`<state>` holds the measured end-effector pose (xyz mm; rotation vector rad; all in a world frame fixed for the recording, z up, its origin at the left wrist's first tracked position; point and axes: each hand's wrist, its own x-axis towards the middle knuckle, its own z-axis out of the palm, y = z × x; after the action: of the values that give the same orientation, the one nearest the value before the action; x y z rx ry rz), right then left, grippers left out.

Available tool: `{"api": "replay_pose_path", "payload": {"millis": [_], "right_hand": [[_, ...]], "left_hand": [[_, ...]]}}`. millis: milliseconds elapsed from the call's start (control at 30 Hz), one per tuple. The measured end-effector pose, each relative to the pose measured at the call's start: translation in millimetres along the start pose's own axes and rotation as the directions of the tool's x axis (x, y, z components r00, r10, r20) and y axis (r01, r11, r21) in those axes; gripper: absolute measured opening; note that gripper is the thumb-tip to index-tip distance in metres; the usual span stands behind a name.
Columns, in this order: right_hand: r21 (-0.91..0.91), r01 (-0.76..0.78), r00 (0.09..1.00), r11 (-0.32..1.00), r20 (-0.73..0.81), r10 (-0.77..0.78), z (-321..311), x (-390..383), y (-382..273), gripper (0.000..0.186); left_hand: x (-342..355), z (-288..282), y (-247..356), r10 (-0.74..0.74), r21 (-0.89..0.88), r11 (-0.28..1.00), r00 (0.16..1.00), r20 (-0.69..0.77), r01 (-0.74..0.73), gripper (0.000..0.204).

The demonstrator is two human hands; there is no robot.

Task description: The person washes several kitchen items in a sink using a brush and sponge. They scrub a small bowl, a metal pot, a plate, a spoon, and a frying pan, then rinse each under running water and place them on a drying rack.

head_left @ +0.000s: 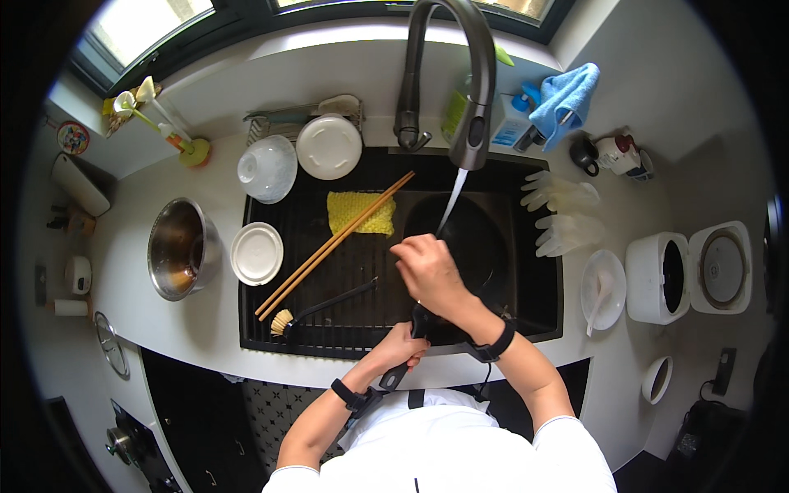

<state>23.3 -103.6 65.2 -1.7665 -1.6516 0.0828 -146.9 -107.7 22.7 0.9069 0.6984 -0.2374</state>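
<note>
A black frying pan (481, 246) rests in the right basin of the dark sink (534, 320). My left hand (398, 345) is wrapped round its black handle (395, 376) at the front edge. Over the pan's near left side, my right hand (431, 267) is bent down with its fingers curled in. Whatever lies between those fingers is hidden. A stream of water (453, 200) runs from the faucet (471, 135) into the pan, just beyond my right hand. Left of the hands, a dish brush (329, 306), long wooden chopsticks (333, 246) and a yellow cloth (349, 215) lie on the ribbed drainboard.
A steel bowl (182, 249), a glass bowl (268, 169) and white lids (256, 253) stand left. Right are rubber gloves (567, 234), a plate with a spoon (612, 283) and an open rice cooker (653, 279). Bottles (508, 123) and a blue cloth (569, 97) stand behind.
</note>
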Motion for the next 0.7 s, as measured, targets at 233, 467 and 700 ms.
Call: {"api": "replay_pose_path", "payload": {"millis": [233,467,700], "right_hand": [[0.082,-0.211,0.973,0.974,-0.076,0.217,-55,-3,33,0.021],[0.12,-0.186,0.98,0.975,-0.053,0.193,-10,61,18,0.074],[0.034,-0.332,0.938,0.943,-0.088,0.334,27,110,44,0.084]], "left_hand": [[-3,10,12,0.006,-0.009,1.0,1.0,0.028,-0.006,0.019],[3,19,16,-0.006,0.025,1.0,1.0,-0.017,0.006,0.019],[-3,22,16,-0.042,0.003,0.999,0.996,-0.079,0.042,0.011]]}}
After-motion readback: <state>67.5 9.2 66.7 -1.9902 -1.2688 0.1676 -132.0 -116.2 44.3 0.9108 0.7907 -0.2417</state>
